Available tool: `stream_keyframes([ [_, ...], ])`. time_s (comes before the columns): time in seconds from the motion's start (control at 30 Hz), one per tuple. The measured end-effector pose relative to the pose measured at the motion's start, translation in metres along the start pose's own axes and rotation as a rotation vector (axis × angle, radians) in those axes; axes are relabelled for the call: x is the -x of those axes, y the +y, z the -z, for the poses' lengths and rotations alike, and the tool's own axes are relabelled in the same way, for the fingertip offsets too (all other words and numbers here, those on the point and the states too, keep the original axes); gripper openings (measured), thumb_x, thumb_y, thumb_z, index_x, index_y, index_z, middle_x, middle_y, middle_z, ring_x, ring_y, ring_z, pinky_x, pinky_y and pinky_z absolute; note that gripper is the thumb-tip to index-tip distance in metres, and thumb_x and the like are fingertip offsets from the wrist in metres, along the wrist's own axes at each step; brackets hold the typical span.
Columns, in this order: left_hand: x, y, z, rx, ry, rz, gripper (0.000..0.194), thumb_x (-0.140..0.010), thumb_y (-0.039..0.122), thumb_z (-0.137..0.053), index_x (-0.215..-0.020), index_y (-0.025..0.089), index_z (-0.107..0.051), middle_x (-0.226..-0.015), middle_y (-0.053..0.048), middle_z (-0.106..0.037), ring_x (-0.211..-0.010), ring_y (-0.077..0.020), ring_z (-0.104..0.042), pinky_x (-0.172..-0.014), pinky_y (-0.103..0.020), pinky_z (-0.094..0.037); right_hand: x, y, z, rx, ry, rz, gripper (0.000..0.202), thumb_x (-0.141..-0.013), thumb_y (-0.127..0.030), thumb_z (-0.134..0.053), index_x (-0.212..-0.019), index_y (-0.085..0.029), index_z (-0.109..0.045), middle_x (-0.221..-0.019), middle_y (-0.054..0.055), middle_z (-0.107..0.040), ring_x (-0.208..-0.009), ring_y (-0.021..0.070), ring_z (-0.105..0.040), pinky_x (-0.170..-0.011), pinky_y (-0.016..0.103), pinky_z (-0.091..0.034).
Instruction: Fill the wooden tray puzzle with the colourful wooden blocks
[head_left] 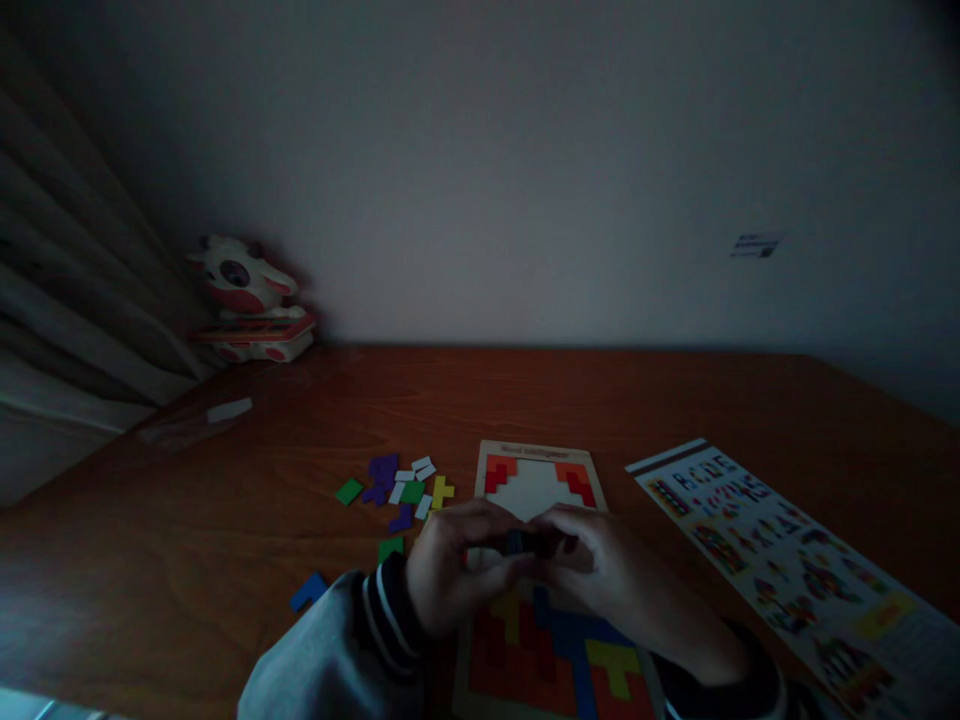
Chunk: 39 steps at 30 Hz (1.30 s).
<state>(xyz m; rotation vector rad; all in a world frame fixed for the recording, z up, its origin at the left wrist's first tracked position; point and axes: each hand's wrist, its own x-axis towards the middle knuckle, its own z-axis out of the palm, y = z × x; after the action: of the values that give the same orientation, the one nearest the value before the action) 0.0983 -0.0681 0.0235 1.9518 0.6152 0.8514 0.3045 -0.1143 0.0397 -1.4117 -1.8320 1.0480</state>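
Note:
In the middle, my left hand (461, 565) and my right hand (600, 565) meet over a wooden puzzle board (536, 450). The fingers of both are closed around a small dark piece (517, 542), bluish in part; its exact shape and kind cannot be told in the dim light. Red and orange pieces (501, 472) fill the upper corners of the board around a bare pale area. Nearer me it holds blue, yellow, red and orange pieces, with a yellow one (611, 660) at the right. My hands and wrists hide the board's middle.
Loose purple pieces (384, 468), white, green and yellow ones lie left of the board. Apart from them is a blue piece (307, 592). A printed pattern sheet (780, 560) lies at right. A cow-shaped toy (251, 300) stands at the back left beside a curtain (67, 280).

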Motion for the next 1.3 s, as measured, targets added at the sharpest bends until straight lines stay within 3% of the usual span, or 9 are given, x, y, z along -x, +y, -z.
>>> stream_keyframes([
  [0.13,0.001,0.0,-0.002,0.148,0.022,0.128,0.022,-0.089,0.028,-0.067,-0.107,0.018,-0.074,-0.1,-0.009,-0.07,-0.093,-0.02,-0.07,-0.083,-0.03,-0.059,0.0,0.002,0.001,-0.02,0.004,0.005,0.018,-0.086,-0.035,-0.068,-0.101,-0.026,-0.073,-0.09,0.0,-0.073,-0.083,0.0148,-0.065,-0.072,0.024,-0.048],
  [0.27,0.002,-0.003,-0.003,0.141,0.01,0.149,0.024,-0.086,0.031,-0.072,-0.106,0.019,-0.074,-0.101,-0.008,-0.071,-0.093,-0.0201,-0.069,-0.082,-0.029,-0.058,0.0,0.007,0.001,0.027,0.03,0.02,0.018,-0.085,-0.039,-0.069,-0.095,-0.025,-0.075,-0.085,0.001,-0.073,-0.08,0.0156,-0.066,-0.071,0.025,-0.049],
  [0.53,0.0,0.001,-0.005,0.105,-0.007,0.214,0.023,-0.087,0.033,-0.069,-0.104,0.019,-0.076,-0.099,-0.009,-0.073,-0.09,-0.02,-0.07,-0.08,-0.028,-0.057,0.004,0.007,0.009,0.003,0.035,-0.016,0.024,-0.083,-0.037,-0.071,-0.105,-0.028,-0.074,-0.099,0.001,-0.075,-0.094,0.0173,-0.068,-0.084,0.027,-0.051],
  [0.77,0.002,-0.007,-0.011,0.224,0.014,0.335,0.023,-0.084,0.029,-0.071,-0.102,0.015,-0.074,-0.096,-0.009,-0.075,-0.088,-0.0198,-0.071,-0.08,-0.028,-0.057,0.001,0.012,0.005,-0.02,0.059,-0.044,0.01,-0.083,-0.03,-0.071,-0.091,-0.025,-0.074,-0.087,-0.001,-0.076,-0.083,0.0152,-0.069,-0.075,0.026,-0.052],
  [0.93,0.003,-0.012,-0.012,0.166,0.052,0.29,0.023,-0.085,0.028,-0.069,-0.104,0.016,-0.074,-0.098,-0.007,-0.076,-0.089,-0.0191,-0.072,-0.082,-0.028,-0.057,0.002,0.014,0.005,-0.013,0.065,-0.032,0.01,-0.085,-0.029,-0.069,-0.092,-0.024,-0.073,-0.087,0.0,-0.075,-0.082,0.0146,-0.069,-0.074,0.025,-0.052],
  [1.3,0.001,-0.004,-0.008,0.028,0.029,0.213,0.019,-0.089,0.023,-0.065,-0.105,0.017,-0.073,-0.099,-0.006,-0.076,-0.09,-0.0185,-0.072,-0.082,-0.027,-0.059,0.001,0.012,0.011,0.042,0.092,0.08,0.013,-0.088,-0.033,-0.067,-0.092,-0.025,-0.076,-0.093,0.002,-0.074,-0.086,0.0162,-0.068,-0.078,0.028,-0.053],
])
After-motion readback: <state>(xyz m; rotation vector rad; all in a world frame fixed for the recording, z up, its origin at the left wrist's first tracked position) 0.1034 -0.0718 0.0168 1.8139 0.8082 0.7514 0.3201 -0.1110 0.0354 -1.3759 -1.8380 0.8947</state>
